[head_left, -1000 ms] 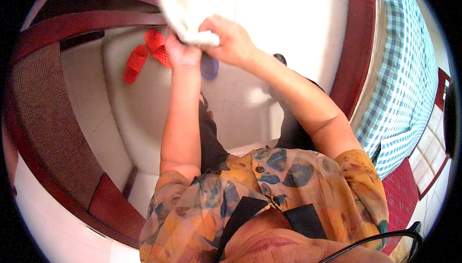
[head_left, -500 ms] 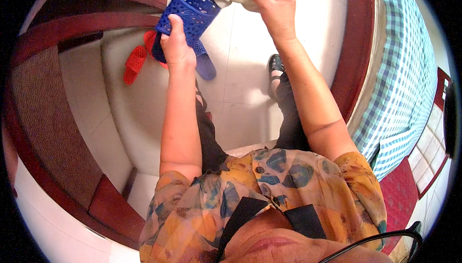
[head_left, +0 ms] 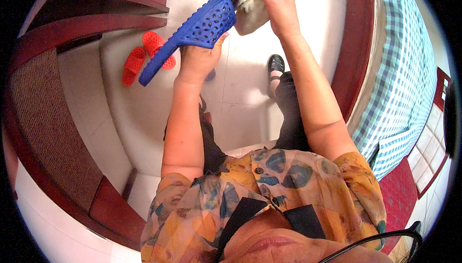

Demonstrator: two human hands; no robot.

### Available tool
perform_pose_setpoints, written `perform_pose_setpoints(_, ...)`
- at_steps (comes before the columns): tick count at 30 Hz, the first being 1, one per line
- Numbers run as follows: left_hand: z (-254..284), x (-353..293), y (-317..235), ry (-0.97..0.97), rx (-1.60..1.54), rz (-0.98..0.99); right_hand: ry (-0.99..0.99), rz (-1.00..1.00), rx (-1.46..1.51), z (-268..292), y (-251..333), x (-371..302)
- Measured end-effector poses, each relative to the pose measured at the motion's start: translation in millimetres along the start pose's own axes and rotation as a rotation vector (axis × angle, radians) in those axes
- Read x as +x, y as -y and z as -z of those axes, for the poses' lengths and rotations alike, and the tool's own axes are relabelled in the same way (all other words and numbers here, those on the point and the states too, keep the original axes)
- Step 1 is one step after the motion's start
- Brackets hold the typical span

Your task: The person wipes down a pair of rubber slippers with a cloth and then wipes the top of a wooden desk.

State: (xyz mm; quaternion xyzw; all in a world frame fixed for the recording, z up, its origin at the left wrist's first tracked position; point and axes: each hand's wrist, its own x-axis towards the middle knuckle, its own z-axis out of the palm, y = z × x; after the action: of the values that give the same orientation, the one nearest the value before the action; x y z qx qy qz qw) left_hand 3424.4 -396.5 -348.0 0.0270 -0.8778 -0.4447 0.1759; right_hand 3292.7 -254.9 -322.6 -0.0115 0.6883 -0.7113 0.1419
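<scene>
One blue perforated slipper [head_left: 192, 34], one pale cloth [head_left: 248, 3], two red perforated slippers [head_left: 144, 58] on the floor, one black shoe [head_left: 276, 64], one checked bedspread [head_left: 399, 70]

blue perforated slipper [head_left: 199, 32], red slippers [head_left: 144, 58]

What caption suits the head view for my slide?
Left hand holds a blue perforated slipper while right hand presses a pale cloth against it.

Slipper [head_left: 192, 34]: was held up in the left hand [head_left: 197, 60], over the floor [head_left: 240, 85].
Cloth [head_left: 248, 3]: lay against the slipper's right end, under the right hand [head_left: 279, 7].
Pair of sandals [head_left: 144, 58]: lay on the floor, left of the slipper.
Bed [head_left: 399, 70]: stood along the floor's right edge.
</scene>
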Motion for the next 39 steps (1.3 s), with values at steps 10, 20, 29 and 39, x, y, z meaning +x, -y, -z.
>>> perform_pose_setpoints(10, 22.9, 4.8, -4.0, 0.036, -0.269, 0.262, 0.257, 0.246, -0.999, 9.0, 0.9, -10.8)
perform_pose_setpoints(20, 32.3, 14.1, 33.0, -0.349, -1.438, 1.039, 0.189, 0.970, -0.879, -4.3, 5.0, -26.5)
perform_pose_setpoints(29, 36.5, -4.9, 85.8, -0.686, -1.262, 0.935, 0.511, 0.913, -0.569, -19.2, 6.3, -52.7)
perform_pose_setpoints(39, 44.5, 1.6, 75.4, -0.412, -1.298, 0.570, -0.199, 0.285, -0.468, 13.7, 0.3, -13.5)
